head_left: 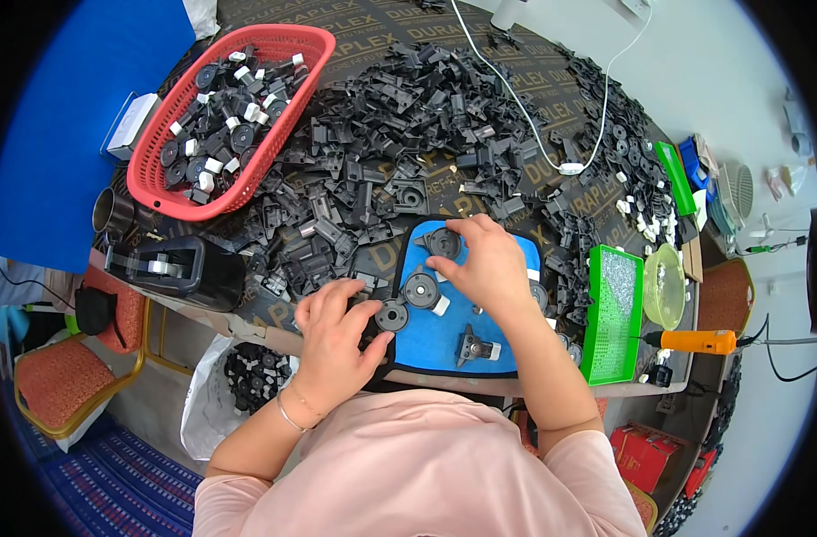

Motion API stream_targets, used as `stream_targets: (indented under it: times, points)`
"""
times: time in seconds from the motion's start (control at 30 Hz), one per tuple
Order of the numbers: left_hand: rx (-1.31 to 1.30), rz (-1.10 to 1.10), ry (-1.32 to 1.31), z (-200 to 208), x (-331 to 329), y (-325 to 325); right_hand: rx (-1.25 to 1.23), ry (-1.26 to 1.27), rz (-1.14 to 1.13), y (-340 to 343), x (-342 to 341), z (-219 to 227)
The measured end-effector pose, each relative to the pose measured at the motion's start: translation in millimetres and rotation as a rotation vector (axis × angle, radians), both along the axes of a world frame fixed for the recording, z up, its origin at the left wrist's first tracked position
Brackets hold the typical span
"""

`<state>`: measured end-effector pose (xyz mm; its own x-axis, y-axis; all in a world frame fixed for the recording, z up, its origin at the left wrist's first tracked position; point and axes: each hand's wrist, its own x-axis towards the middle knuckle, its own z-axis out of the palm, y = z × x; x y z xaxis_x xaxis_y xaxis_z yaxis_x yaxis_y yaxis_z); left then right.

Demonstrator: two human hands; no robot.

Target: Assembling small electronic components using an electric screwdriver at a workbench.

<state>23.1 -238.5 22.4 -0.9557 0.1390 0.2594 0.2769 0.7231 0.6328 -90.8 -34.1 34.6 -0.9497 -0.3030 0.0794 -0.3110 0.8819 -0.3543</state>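
Note:
My left hand point(337, 336) is at the left edge of the blue mat point(435, 349), with its thumb and index finger at the rim of a round black disc point(391, 315). The other left fingers are spread. On the upper part of the mat, the thumb and index finger of my right hand point(491, 266) grip a black plastic housing point(442, 242) with a round recess. Between the hands lies another black wheel point(421, 291) with a white tab point(441, 306). Lower on the mat sits a black bracket-like piece point(474, 347) with a white end. My right forearm partly hides more round parts.
Heaped black plastic parts point(399, 107) cover the table beyond the mat. A red basket point(229, 210) of assembled pieces and a tape dispenser point(189, 273) stand left. Right are a green tray point(614, 313) of small metal pieces, a yellow bowl point(664, 286) and an orange electric screwdriver point(697, 342).

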Motion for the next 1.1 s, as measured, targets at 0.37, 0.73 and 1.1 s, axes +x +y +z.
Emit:
stream_targets:
  times: [0.37,0.73,1.1]
  points:
    - [-0.119,0.004,-0.018,0,0,4,-0.016,0.01,-0.031,-3,-2,-3]
    - [-0.104,0.003,-0.021,-1,1,4,-0.046,0.002,0.069,7,-3,0]
    - [-0.091,-0.011,-0.02,-1,1,5,-0.097,-0.282,0.207,20,-16,13]
